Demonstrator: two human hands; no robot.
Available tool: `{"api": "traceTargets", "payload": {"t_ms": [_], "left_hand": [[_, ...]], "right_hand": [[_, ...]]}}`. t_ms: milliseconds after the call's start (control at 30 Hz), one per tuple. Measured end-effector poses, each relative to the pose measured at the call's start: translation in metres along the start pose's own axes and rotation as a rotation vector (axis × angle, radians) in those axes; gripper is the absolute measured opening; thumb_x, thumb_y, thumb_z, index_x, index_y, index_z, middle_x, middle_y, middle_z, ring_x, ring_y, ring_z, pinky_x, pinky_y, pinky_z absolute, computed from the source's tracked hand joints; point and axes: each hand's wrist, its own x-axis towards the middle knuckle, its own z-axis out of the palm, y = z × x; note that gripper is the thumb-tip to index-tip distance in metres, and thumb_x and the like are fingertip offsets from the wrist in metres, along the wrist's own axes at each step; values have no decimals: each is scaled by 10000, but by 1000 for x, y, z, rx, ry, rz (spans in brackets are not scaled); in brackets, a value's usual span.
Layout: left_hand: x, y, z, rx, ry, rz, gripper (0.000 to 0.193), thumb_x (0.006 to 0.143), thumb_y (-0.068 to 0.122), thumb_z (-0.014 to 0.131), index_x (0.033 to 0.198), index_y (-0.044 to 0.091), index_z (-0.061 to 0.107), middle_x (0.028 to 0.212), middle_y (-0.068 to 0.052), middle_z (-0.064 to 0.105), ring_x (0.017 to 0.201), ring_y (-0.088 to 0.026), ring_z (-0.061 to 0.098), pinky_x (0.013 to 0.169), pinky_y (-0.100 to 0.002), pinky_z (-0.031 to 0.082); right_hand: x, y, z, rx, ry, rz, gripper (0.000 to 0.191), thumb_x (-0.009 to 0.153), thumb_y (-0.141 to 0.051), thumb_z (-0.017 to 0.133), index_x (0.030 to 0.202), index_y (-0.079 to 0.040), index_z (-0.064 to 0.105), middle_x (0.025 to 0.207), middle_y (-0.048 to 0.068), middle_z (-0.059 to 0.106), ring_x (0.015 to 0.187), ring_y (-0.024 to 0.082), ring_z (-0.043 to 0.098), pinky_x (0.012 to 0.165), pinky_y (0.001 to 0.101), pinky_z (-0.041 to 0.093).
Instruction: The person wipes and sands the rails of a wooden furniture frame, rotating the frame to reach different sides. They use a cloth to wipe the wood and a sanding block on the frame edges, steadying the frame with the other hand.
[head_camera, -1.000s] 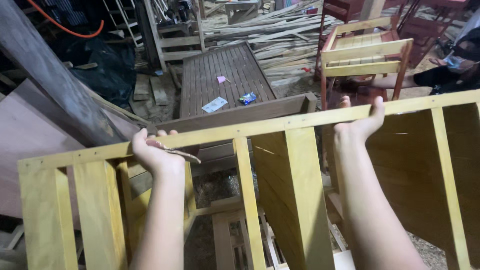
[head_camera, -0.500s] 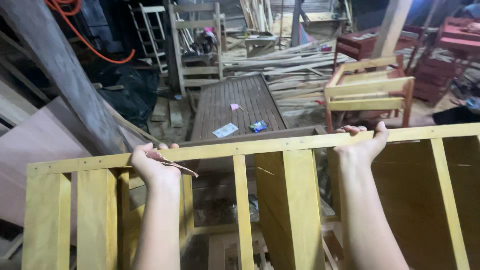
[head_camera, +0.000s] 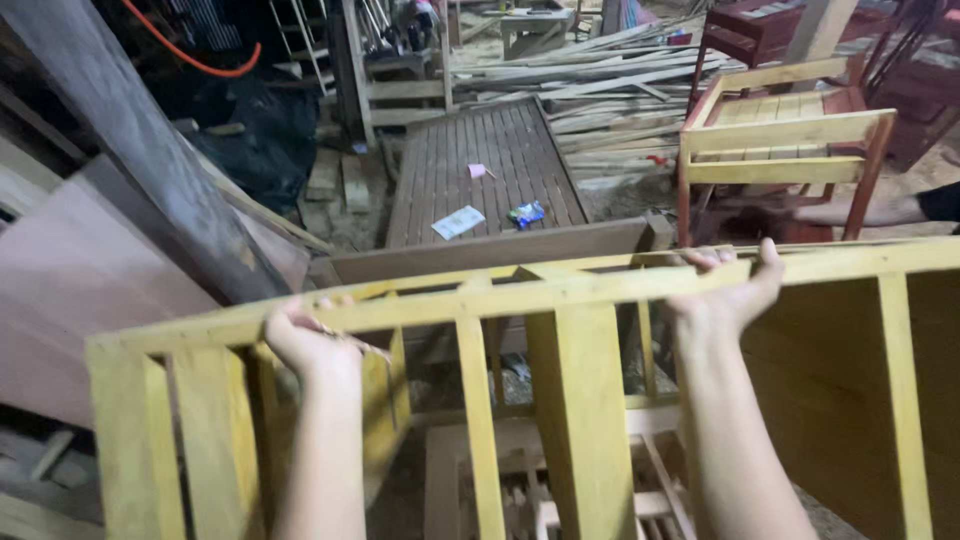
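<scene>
A yellow slatted wooden frame (head_camera: 560, 400) stands upright across the lower half of the head view. My left hand (head_camera: 310, 340) grips its top rail (head_camera: 500, 298) left of centre, with a thin sliver of wood under the fingers. My right hand (head_camera: 728, 288) curls over the same rail further right. A solid yellow panel (head_camera: 840, 390) fills the frame's right part. Behind the slats, pale wooden pieces (head_camera: 520, 480) lie lower down.
A brown slatted bench (head_camera: 480, 180) with a paper slip and small packets lies beyond the frame. A yellow-and-red wooden chair (head_camera: 780, 150) stands at right. A dark leaning beam (head_camera: 130, 150), pinkish boards (head_camera: 80, 290) at left, and stacked timber (head_camera: 610, 80) fill the back.
The view has swung and closed in: the frame's top rail now tilts down to the left and sits lower. Both hands keep their hold on the rail.
</scene>
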Motion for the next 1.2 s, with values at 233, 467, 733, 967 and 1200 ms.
{"api": "traceTargets", "payload": {"t_ms": [233, 467, 733, 967, 1200], "left_hand": [[-40, -4, -66, 70, 139, -65, 118, 775, 198, 503, 803, 139, 406, 782, -46, 476, 694, -202, 504, 813, -483, 565], [-73, -2, -98, 104, 216, -155, 241, 781, 253, 525, 939, 97, 434, 802, -121, 529, 750, -278, 564, 847, -514, 562], [-55, -13, -106, 208, 314, -292, 343, 774, 281, 501, 1056, 105, 418, 928, -161, 583, 857, -338, 600, 826, -539, 526], [-45, -22, -133, 298, 395, -337, 465, 779, 312, 518, 1169, 67, 451, 1070, -161, 594, 925, -339, 630, 828, -529, 504], [-50, -34, -181, 314, 490, -372, 479, 793, 300, 509, 1173, 20, 427, 1076, -206, 580, 904, -369, 624, 797, -552, 549]], "right_hand": [[-85, -3, -64, -103, 150, -53, 436, 897, -509, 591, 671, -160, 458, 581, 6, 441, 553, 175, 447, 609, 334, 396], [-108, -24, -86, -74, 118, -34, 429, 907, -512, 588, 703, -149, 486, 592, 8, 444, 553, 165, 442, 584, 308, 379], [-84, -10, -130, -44, 103, -62, 379, 892, -469, 643, 775, -134, 511, 627, 9, 463, 560, 155, 457, 574, 301, 396], [-89, 0, -128, -1098, 875, -587, 754, 799, -415, 769, 1187, 101, 380, 1142, 274, 446, 918, 331, 614, 767, 447, 619], [-131, 136, -110, -2727, -28, 31, 1121, 769, -654, 757, 1624, -288, 131, 1630, 280, 152, 1333, 577, 436, 999, 716, 436]]}}
